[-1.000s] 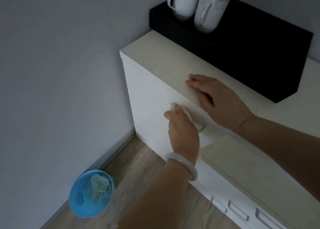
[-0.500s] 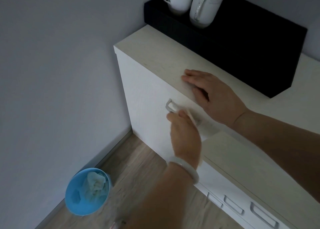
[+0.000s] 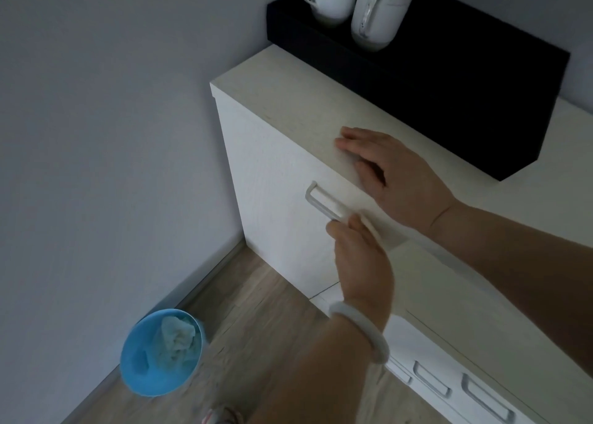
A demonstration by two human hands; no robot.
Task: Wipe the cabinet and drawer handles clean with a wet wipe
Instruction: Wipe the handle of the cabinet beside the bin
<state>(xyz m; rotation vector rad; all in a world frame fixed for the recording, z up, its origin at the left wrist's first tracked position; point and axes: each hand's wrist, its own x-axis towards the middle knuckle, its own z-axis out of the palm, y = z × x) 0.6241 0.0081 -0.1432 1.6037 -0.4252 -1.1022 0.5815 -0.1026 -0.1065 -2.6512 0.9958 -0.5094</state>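
Nearest the camera, the left forearm reaches up from the bottom edge, a pale smooth bangle (image 3: 362, 329) round its wrist, and the left hand (image 3: 361, 256) pinches a folded white wet wipe (image 3: 369, 226) against the lower end of a pale bar handle (image 3: 322, 203) on the front of the white cabinet door (image 3: 272, 179); the upper end of the handle shows bare. On the wooden plank floor (image 3: 244, 311) to the left, near the wall, stands a round blue plastic bin (image 3: 160, 353) with crumpled pale wipes inside. Low on the right, a row of white drawers carries three similar bar handles (image 3: 431, 380). Beyond the handle, the right hand (image 3: 394, 176) lies flat, fingers relaxed, on the light wood-grain counter (image 3: 288, 102). Farther back, a long black box (image 3: 449, 80) sits on the counter against the wall, with two white ceramic mugs (image 3: 356, 6) standing on it.
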